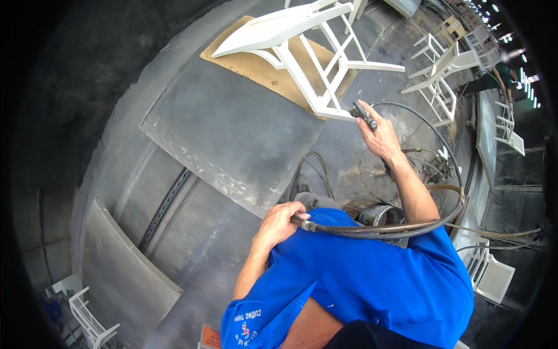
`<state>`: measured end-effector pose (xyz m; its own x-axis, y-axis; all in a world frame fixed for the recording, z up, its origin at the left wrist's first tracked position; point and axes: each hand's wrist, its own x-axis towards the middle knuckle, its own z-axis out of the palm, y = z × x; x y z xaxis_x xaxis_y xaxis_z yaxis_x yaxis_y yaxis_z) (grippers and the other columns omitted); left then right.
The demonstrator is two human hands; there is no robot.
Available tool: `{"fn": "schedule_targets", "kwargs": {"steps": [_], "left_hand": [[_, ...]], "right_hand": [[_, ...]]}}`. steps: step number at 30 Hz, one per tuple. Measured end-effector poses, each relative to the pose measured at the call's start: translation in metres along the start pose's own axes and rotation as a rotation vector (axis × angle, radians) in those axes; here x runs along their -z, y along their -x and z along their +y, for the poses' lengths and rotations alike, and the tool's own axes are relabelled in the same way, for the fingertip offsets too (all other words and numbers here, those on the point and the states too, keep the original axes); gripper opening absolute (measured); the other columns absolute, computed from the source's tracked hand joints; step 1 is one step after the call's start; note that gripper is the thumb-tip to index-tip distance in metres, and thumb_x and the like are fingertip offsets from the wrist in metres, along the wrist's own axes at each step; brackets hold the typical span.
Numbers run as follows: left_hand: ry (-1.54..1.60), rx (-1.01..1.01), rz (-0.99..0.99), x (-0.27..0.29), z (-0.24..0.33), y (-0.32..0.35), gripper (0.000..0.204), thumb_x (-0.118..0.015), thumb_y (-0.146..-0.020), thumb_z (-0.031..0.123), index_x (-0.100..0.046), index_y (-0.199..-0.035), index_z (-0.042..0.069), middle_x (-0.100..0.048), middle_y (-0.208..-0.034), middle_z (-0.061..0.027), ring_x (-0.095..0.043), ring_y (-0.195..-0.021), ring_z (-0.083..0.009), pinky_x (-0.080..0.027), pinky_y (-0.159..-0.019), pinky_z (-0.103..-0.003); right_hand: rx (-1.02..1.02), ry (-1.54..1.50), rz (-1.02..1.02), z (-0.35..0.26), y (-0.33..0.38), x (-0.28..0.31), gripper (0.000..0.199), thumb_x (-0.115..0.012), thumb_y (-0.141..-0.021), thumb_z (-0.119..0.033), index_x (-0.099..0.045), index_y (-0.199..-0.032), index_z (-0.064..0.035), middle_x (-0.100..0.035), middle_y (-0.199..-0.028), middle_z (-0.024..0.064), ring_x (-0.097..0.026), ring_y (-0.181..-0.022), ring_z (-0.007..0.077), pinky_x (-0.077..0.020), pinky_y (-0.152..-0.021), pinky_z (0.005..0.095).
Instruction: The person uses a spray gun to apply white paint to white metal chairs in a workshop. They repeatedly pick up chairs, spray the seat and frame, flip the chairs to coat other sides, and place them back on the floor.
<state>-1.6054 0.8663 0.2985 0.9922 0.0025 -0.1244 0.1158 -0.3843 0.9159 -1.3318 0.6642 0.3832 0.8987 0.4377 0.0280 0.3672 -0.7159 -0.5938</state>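
Note:
My right hand is closed round a small dark spray gun, held out beside the end of a white wooden chair's leg. The white chair lies tipped over on a brown cardboard sheet. Low in front of my body, my left hand is closed round a dark hose. From that hand the hose passes across my blue shirt, then loops up on the right toward the spray gun. Whether the gun is spraying, I cannot tell.
Under the cardboard is a large grey board. A metal pot stands by my legs, near tangled hoses. More white chairs stand at the far right, where another person is partly visible. A white chair is at the right.

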Motion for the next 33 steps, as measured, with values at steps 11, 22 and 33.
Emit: {"fn": "schedule_targets", "kwargs": {"steps": [11,22,33], "left_hand": [[-0.003,0.009,0.044,0.005,-0.003,0.025,0.015,-0.077,-0.091,0.016,-0.068,-0.093,0.004,-0.073,-0.087,-0.0126,-0.072,-0.084,-0.0335,-0.054,-0.072,-0.043],[-0.012,-0.005,-0.007,0.001,-0.01,0.033,0.016,-0.077,-0.091,0.017,-0.068,-0.095,0.004,-0.072,-0.086,-0.011,-0.072,-0.082,-0.0321,-0.054,-0.071,-0.042],[-0.089,0.105,0.05,0.0,0.031,0.017,0.014,-0.079,-0.089,0.014,-0.071,-0.097,0.004,-0.074,-0.088,-0.0151,-0.073,-0.083,-0.0333,-0.054,-0.072,-0.041]], "right_hand": [[0.199,-0.303,0.212,-0.065,-0.036,-0.003,0.045,-0.07,-0.1,-0.024,-0.063,-0.143,-0.016,-0.075,-0.082,0.0119,-0.069,-0.074,0.0167,-0.0543,-0.073,0.0343],[0.054,-0.089,0.134,0.003,0.011,-0.016,0.05,-0.067,-0.102,-0.03,-0.057,-0.151,-0.0209,-0.068,-0.076,0.0078,-0.069,-0.066,0.0163,-0.0535,-0.067,0.0348],[0.149,-0.466,0.22,-0.016,-0.025,-0.004,0.047,-0.067,-0.1,-0.022,-0.059,-0.146,-0.0158,-0.077,-0.102,0.0168,-0.074,-0.09,0.0264,-0.0561,-0.083,0.0374]]}}
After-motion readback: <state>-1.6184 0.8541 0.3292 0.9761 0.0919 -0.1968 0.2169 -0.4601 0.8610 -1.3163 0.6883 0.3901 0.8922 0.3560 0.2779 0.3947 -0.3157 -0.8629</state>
